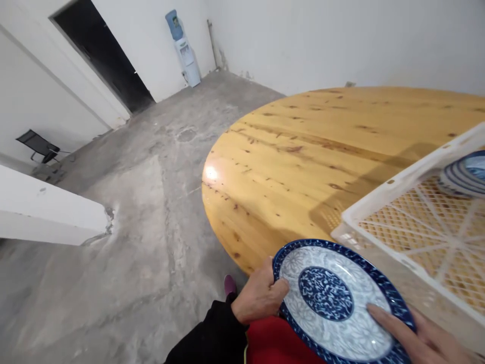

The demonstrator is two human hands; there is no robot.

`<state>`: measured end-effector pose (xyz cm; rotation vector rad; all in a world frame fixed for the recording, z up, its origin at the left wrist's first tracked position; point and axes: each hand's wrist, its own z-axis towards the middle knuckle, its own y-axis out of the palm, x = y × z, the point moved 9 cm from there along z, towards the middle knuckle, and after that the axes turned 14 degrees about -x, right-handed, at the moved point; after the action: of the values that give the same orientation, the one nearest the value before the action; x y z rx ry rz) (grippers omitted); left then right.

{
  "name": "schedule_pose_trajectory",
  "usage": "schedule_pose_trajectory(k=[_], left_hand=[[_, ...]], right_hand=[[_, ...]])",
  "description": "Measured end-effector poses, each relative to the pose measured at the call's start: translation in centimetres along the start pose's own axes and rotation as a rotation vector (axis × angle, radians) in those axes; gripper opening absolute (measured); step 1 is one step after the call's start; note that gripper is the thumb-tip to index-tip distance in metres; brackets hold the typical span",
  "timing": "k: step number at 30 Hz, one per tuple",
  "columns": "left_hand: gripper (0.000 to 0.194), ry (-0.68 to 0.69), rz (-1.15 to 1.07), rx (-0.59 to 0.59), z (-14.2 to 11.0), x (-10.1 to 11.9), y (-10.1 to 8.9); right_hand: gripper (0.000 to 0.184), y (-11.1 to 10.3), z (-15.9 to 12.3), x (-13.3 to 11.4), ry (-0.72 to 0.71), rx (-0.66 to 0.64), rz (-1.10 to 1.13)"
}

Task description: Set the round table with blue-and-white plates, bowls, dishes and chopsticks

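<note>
A blue-and-white patterned plate [361, 283] with a dark blue rim is held in front of my body, its face tilted toward me. My left hand [261, 293] grips its left edge, thumb on top and fingers underneath. At the lower right, my right hand [424, 333] holds the opposite edge with a finger or thumb lying over the face; the fingers beneath are hidden. Just right of the plate stands a white plastic crate [379, 199] with a lattice bottom. Inside it, at the right frame edge, sit stacked blue-and-white dishes [456, 179], partly cut off.
The crate rests on a rounded yellow wooden table [265, 167]. Grey concrete floor [140, 263] lies to the left, with a white pillar [49, 207], a black chair [40, 144], a dark door [102, 55] and a water dispenser [187, 58] farther off.
</note>
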<state>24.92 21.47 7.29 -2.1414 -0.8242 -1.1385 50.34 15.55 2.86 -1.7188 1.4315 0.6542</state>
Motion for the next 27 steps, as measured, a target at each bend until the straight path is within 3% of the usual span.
schedule_pose_trajectory(k=[5, 10, 13, 19, 23, 27], left_hand=[[0.019, -0.095, -0.013, 0.067, -5.1, -6.6, -7.3], [0.015, -0.095, -0.016, 0.134, -10.0, -11.0, -15.0], [0.022, -0.098, -0.026, 0.171, -12.4, -12.7, -18.5], [0.033, -0.062, -0.137, 0.227, -13.7, -15.4, -22.0], [0.031, -0.041, -0.17, 0.213, -11.9, -16.4, -23.5], [0.032, -0.053, -0.139, 0.173, -8.5, -16.4, -25.9]], right_hand=[[0.048, 11.7, 0.1, 0.1, -0.028, -0.069, 0.131], [0.054, 22.5, 1.0, -3.8, -0.12, -0.162, 0.233], [0.055, 27.2, 1.8, -6.0, -0.19, -0.235, 0.214], [0.05, 31.4, 3.9, -7.5, -0.272, -0.218, 0.207], [0.046, 32.3, 6.0, -7.6, -0.246, -0.194, 0.205], [0.044, 32.6, 8.7, -8.3, -0.226, -0.161, 0.263]])
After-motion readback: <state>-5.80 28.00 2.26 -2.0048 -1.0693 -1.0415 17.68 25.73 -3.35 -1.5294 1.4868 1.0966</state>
